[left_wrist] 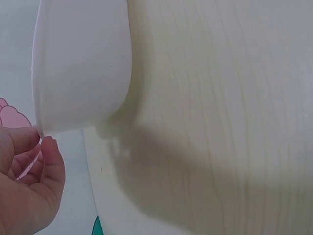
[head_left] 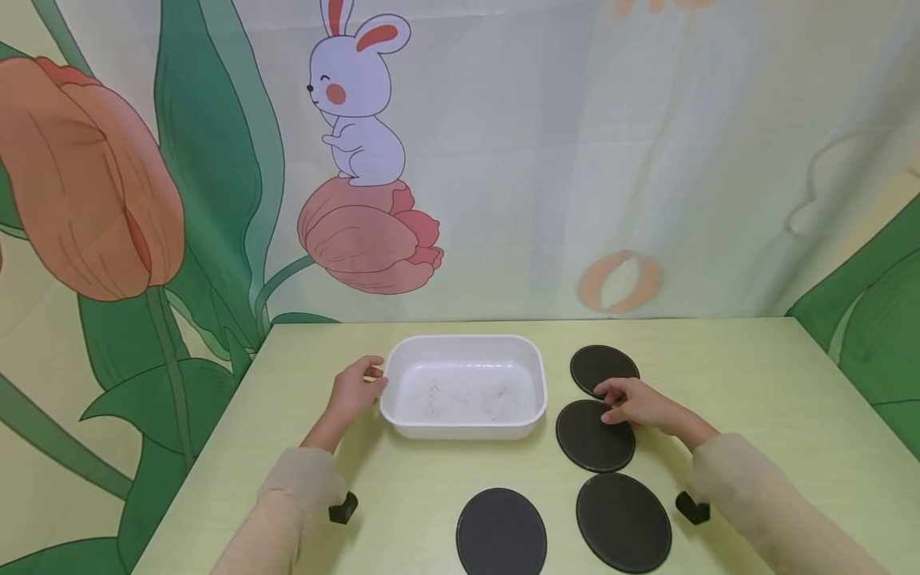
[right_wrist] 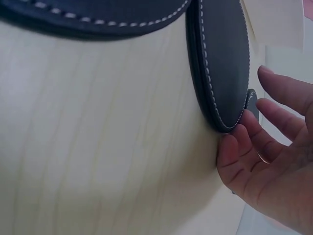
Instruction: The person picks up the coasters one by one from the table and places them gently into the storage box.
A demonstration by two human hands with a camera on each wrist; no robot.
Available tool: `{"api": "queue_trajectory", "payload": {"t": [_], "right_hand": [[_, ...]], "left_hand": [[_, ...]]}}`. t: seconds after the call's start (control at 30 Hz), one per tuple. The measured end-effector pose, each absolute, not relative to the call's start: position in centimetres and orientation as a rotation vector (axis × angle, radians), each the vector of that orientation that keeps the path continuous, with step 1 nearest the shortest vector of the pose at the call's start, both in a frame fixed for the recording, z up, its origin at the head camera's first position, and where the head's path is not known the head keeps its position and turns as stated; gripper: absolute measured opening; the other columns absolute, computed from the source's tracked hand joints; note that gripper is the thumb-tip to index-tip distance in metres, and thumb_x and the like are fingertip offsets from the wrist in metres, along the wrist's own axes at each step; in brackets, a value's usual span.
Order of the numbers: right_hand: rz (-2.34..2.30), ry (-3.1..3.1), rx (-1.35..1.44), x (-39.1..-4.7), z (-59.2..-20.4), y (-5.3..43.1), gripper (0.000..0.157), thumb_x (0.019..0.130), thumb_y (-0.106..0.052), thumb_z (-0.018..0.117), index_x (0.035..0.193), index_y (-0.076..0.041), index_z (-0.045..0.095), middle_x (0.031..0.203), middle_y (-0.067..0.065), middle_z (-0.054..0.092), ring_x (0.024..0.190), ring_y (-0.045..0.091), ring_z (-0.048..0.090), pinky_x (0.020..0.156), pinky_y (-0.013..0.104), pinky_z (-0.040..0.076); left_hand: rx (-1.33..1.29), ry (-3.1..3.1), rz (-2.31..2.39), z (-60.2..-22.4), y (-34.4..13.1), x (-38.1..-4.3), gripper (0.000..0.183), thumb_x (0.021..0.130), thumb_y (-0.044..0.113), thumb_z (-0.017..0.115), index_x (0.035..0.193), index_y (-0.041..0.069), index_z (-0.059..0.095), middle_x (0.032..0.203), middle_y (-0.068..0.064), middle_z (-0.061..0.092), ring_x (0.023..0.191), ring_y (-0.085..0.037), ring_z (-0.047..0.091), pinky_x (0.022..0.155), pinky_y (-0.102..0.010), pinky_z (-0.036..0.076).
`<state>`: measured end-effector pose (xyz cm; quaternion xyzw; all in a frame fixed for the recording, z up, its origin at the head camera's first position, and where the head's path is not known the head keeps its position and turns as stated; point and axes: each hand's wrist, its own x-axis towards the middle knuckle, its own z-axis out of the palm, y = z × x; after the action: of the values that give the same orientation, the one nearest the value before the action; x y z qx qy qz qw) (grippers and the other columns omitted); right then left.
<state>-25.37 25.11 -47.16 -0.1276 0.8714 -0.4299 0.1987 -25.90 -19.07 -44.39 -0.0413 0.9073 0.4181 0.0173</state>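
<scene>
A white rectangular plastic tub (head_left: 463, 432) stands toward the back of the table. At its left end my left hand (head_left: 352, 391) pinches the rim between thumb and finger, which the left wrist view shows close up. To the right of the tub, a black round coaster (head_left: 589, 439) with pale edge stitching lies flat. Over its right side reaches my right hand (head_left: 643, 406), thumb and fingers spread apart, with lower fingertips (right_wrist: 229, 149) right at a coaster's edge. A farther coaster (head_left: 600, 366) lies just behind, partly covered by that hand.
Two more black coasters lie nearer the front, one coaster (head_left: 624, 523) at the right and another coaster (head_left: 501, 533) in the middle. A printed curtain (head_left: 503, 200) with a rabbit and tulips hangs behind the table's back edge.
</scene>
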Motion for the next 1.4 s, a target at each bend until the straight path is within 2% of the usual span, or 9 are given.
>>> {"api": "queue_trajectory", "payload": {"t": [0.13,0.2,0.37,0.43,0.87,1.4], "right_hand": [[-1.191,2.439,-0.369,-25.5,-47.1,25.0,0.047,0.076,-0.005,0.064,0.117,0.009,0.047,0.094,0.018,0.046,0.053,0.011,0.037,0.043,0.022,0.034],[-1.169,2.453,-0.387,-25.5,-47.1,24.8,0.046,0.075,-0.004,0.065,0.116,0.009,0.048,0.093,0.018,0.046,0.059,0.013,0.039,0.046,0.023,0.036],[-1.049,2.529,-0.422,-25.7,-47.2,24.4,0.042,0.072,-0.004,0.069,0.109,0.006,0.054,0.093,0.016,0.051,0.083,0.021,0.046,0.065,0.027,0.041],[-1.007,2.549,-0.425,-25.7,-47.2,24.2,0.039,0.07,-0.003,0.07,0.106,0.004,0.056,0.092,0.015,0.052,0.086,0.023,0.046,0.07,0.028,0.041],[-0.916,2.58,-0.445,-26.5,-47.2,23.6,0.032,0.063,0.004,0.072,0.089,0.001,0.052,0.075,0.008,0.045,0.071,0.018,0.04,0.061,0.025,0.033],[-0.895,2.531,-0.4,-26.7,-46.7,23.3,0.033,0.063,0.005,0.072,0.085,0.003,0.048,0.072,0.004,0.04,0.068,0.016,0.038,0.059,0.024,0.033]], "left_hand": [[-0.171,2.769,1.337,-44.5,-19.1,-26.1,0.037,0.086,0.007,0.055,0.122,0.002,0.049,0.107,-0.018,0.057,0.093,-0.026,0.058,0.067,-0.028,0.054],[-0.182,2.749,1.349,-44.4,-19.1,-26.1,0.038,0.086,0.006,0.055,0.122,0.002,0.048,0.107,-0.018,0.056,0.09,-0.025,0.058,0.067,-0.028,0.054],[-0.202,2.692,1.388,-44.2,-19.1,-26.1,0.038,0.086,0.005,0.054,0.124,0.001,0.047,0.107,-0.019,0.054,0.085,-0.022,0.056,0.068,-0.028,0.054],[-0.199,2.678,1.396,-44.1,-19.1,-26.2,0.039,0.086,0.004,0.054,0.124,0.001,0.046,0.107,-0.019,0.054,0.084,-0.021,0.056,0.068,-0.028,0.054],[-0.202,2.662,1.389,-44.1,-19.1,-26.3,0.04,0.086,0.004,0.054,0.125,0.002,0.046,0.106,-0.019,0.054,0.088,-0.023,0.055,0.07,-0.032,0.055],[-0.205,2.655,1.403,-44.1,-19.1,-26.3,0.039,0.086,0.004,0.055,0.124,0.002,0.046,0.105,-0.018,0.054,0.086,-0.023,0.055,0.065,-0.026,0.054]]}}
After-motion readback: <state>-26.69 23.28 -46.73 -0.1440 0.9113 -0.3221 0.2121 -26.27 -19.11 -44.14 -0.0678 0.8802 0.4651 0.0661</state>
